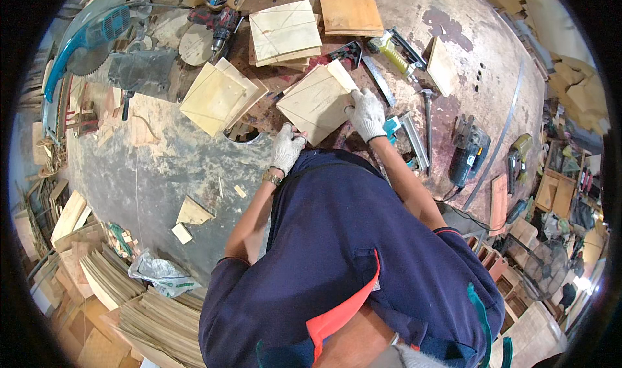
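Note:
A small stack of square, pale wooden boards (312, 103) lies tilted on the worktable just in front of me. My left hand (286, 149), in a white knit glove with bare fingertips, grips its lower left edge. At the right corner my right hand (367, 115), gloved likewise, closes on the boards' edge. Left of it rests a fanned stack of pale boards (214, 96) with pencil lines. Farther off stand another stack of marked boards (284, 32) and a more orange wooden stack (352, 15).
On the table (162, 173) are sawdust and wood scraps (194, 211). A blue miter saw (87, 44) and a red cordless drill (219, 26) are at the far left. To the right lie a green nail gun (392, 52), a hammer (427, 128) and a power tool (468, 153).

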A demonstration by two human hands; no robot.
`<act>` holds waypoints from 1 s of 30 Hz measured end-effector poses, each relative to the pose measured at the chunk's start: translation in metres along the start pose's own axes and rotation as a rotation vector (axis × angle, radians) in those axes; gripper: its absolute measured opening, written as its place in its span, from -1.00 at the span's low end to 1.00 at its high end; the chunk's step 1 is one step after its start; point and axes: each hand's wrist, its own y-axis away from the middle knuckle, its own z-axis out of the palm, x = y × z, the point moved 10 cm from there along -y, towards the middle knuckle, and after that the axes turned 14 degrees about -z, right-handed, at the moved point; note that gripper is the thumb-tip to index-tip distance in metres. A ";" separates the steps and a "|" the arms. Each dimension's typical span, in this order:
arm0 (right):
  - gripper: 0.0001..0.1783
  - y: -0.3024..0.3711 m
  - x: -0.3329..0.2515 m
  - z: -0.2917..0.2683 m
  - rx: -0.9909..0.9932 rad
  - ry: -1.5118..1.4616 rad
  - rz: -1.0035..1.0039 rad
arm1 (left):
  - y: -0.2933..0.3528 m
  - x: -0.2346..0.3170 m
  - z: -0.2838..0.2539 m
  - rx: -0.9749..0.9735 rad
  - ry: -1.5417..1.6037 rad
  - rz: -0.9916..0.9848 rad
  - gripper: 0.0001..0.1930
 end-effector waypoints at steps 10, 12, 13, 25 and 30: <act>-0.55 0.047 -0.018 0.017 -0.018 -0.159 -0.063 | -0.004 0.027 -0.044 0.155 -0.211 0.108 -0.53; -0.55 0.049 -0.016 0.017 -0.080 -0.154 -0.084 | 0.005 0.031 -0.044 0.210 -0.500 0.165 -0.34; -0.56 0.049 -0.017 0.016 -0.109 -0.120 -0.094 | 0.012 0.039 -0.042 0.274 -0.618 0.248 -0.30; -0.74 0.036 -0.007 0.031 -0.153 -0.018 -0.229 | 0.029 0.044 -0.016 0.261 -0.989 0.609 -0.42; -0.77 0.039 -0.008 0.036 -0.080 -0.042 -0.273 | 0.027 0.040 -0.016 0.290 -1.023 0.591 -0.48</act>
